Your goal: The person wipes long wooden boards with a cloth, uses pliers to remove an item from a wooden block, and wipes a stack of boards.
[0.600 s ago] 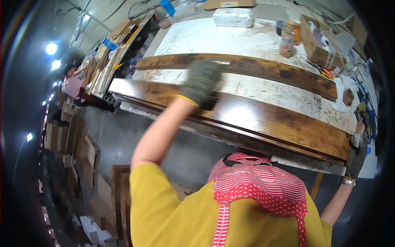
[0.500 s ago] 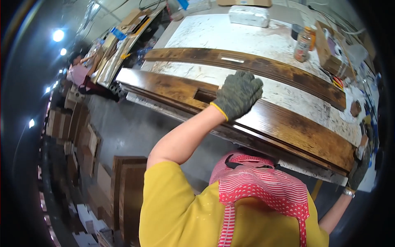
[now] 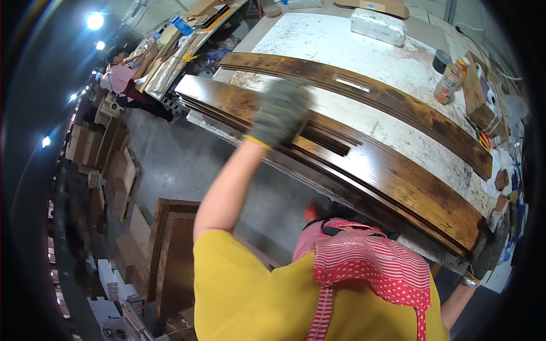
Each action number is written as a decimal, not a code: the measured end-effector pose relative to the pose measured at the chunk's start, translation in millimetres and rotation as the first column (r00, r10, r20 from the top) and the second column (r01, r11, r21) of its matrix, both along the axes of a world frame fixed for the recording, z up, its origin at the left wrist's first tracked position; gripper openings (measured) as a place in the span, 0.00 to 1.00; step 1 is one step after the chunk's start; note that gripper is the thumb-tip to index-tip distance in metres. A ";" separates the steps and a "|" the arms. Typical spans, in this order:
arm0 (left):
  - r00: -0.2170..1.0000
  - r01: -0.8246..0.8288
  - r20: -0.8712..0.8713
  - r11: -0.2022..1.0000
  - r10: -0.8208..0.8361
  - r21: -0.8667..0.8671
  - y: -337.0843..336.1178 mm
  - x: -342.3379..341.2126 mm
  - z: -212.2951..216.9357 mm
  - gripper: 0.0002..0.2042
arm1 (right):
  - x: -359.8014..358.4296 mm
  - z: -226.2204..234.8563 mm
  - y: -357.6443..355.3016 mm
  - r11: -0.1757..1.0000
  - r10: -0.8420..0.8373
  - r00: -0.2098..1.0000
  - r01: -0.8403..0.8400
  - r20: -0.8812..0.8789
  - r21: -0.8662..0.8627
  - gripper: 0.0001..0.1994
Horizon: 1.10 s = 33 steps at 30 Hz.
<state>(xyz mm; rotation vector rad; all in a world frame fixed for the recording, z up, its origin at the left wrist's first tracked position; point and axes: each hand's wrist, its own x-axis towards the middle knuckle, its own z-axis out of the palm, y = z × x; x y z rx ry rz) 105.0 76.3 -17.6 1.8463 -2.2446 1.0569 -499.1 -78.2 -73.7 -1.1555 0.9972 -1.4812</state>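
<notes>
Dark wooden board runs lengthwise along table edge.

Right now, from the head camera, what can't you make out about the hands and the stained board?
- Left hand, gloved, on the stained wooden board: motion blur hides whether its fingers press flat or grip.
- Right hand, gloved, at the board's far end: dark at the fisheye rim, its grip is unclear.
- Board's underside: hidden by the board itself.
- Bottle: too small to tell its contents.
</notes>
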 end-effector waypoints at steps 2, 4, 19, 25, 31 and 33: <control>0.942 -0.026 -0.326 0.984 0.083 0.176 -13.7 -31.6 -7.3 0.09 | 38.8 -14.8 1.7 0.998 -0.017 0.994 0.012 -0.104 -0.054 0.22; 0.926 0.003 -0.361 0.953 0.111 0.302 -12.9 -28.7 0.3 0.10 | 87.2 -14.8 15.9 0.998 0.045 0.999 -0.044 -0.004 0.041 0.22; 0.935 -0.264 -0.102 0.858 0.340 0.440 40.6 259.7 -16.4 0.20 | 50.2 -39.5 0.9 0.943 -0.312 0.742 0.165 -0.593 -0.290 0.21; 0.659 -0.658 -0.298 0.721 0.691 0.218 70.0 390.1 9.3 0.14 | 27.4 -47.9 -19.1 0.930 -0.348 0.555 0.098 -0.756 -0.355 0.21; 0.921 -0.351 -0.015 0.844 0.390 0.406 65.7 266.6 -9.6 0.14 | 128.1 -32.4 18.5 0.948 -0.314 0.450 0.103 -0.836 -0.301 0.22; 0.920 -0.056 -0.380 0.992 0.095 0.112 83.6 283.8 -15.1 0.12 | 166.2 -24.9 26.8 0.954 -0.298 0.400 0.101 -0.867 -0.282 0.22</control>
